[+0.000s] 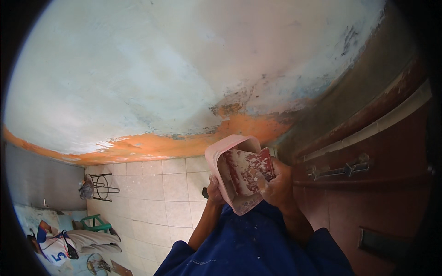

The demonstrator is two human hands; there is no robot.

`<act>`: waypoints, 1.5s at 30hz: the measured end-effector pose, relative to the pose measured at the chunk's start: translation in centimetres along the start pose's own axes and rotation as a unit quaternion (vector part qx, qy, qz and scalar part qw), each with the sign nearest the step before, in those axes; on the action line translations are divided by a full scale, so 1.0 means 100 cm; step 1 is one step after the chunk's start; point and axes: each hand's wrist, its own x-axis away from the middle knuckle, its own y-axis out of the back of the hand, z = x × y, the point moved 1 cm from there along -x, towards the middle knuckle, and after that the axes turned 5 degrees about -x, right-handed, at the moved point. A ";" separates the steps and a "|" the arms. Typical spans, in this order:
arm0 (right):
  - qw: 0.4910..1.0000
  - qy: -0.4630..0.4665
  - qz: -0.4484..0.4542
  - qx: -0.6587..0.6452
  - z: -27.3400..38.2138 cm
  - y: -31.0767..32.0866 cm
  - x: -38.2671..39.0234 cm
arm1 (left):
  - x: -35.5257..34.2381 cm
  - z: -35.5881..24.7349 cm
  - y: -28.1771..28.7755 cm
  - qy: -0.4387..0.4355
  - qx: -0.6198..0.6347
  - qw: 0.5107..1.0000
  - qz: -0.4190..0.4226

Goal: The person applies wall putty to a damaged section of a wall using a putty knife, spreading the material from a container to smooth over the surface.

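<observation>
Head view, looking down: the left hand has its fingers curled against the side of a pale pink tub, held up before a patchy white-and-orange wall. The right hand's fingers grip a dark red spreader, smeared with whitish paste, partly inside the tub. Below lies a tiled floor.

Marking observed: one large blue numeral on the white shirt of another person, far lower left, turned sideways in view. Camera wearer's dark blue garment, near lower edge: short pale line, possibly lettering; too small to read.
</observation>
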 end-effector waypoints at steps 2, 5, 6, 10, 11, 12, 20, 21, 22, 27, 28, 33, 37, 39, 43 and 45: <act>1.000 0.006 0.000 0.009 -0.001 -0.002 0.001 | 0.000 0.001 0.000 0.005 0.000 1.000 -0.018; 0.999 0.023 0.001 0.027 -0.006 -0.006 0.003 | 0.001 0.005 0.001 0.012 -0.041 0.997 -0.069; 0.999 0.031 0.003 0.034 -0.008 -0.008 0.002 | 0.000 0.004 -0.001 0.012 -0.044 0.996 -0.077; 0.998 0.031 0.000 0.048 -0.004 -0.018 0.006 | -0.004 0.000 -0.004 0.011 -0.031 0.998 -0.055; 0.998 0.033 -0.003 0.058 -0.007 -0.019 0.007 | -0.006 0.000 -0.006 0.007 -0.027 0.998 -0.055; 0.997 0.035 -0.005 0.067 -0.013 -0.021 0.009 | -0.008 0.001 -0.009 -0.001 -0.024 0.997 -0.071; 0.998 0.006 0.029 0.060 -0.026 -0.026 0.004 | -0.011 -0.004 -0.013 -0.007 -0.060 0.995 -0.073; 0.998 -0.003 0.034 0.054 -0.026 -0.023 0.002 | -0.011 -0.002 -0.013 -0.004 -0.069 0.995 -0.067; 0.998 -0.012 0.038 0.048 -0.027 -0.020 0.000 | -0.010 -0.002 -0.011 -0.001 -0.077 0.995 -0.064; 0.995 -0.001 0.075 -0.064 -0.037 -0.011 -0.005 | -0.014 -0.006 -0.017 0.003 -0.068 0.996 -0.060; 0.994 0.000 0.084 -0.073 -0.040 -0.009 -0.006 | -0.018 -0.008 -0.022 0.000 -0.052 0.997 -0.059; 0.987 -0.087 0.070 -0.118 -0.041 -0.001 -0.006 | -0.019 -0.004 -0.017 0.023 -0.049 0.997 -0.053; 0.956 -0.190 0.061 -0.214 -0.031 0.010 -0.005 | -0.024 0.011 0.020 -0.011 0.111 0.982 0.149; 0.936 -0.199 0.055 -0.283 -0.035 0.019 -0.005 | -0.018 0.011 0.009 0.012 0.059 0.998 0.026; 0.879 -0.237 0.021 -0.414 -0.050 0.035 -0.005 | -0.020 0.006 -0.009 0.007 0.002 0.989 -0.148; 0.832 -0.236 -0.018 -0.501 -0.048 0.040 -0.004 | -0.019 0.006 0.004 0.011 0.076 0.986 -0.151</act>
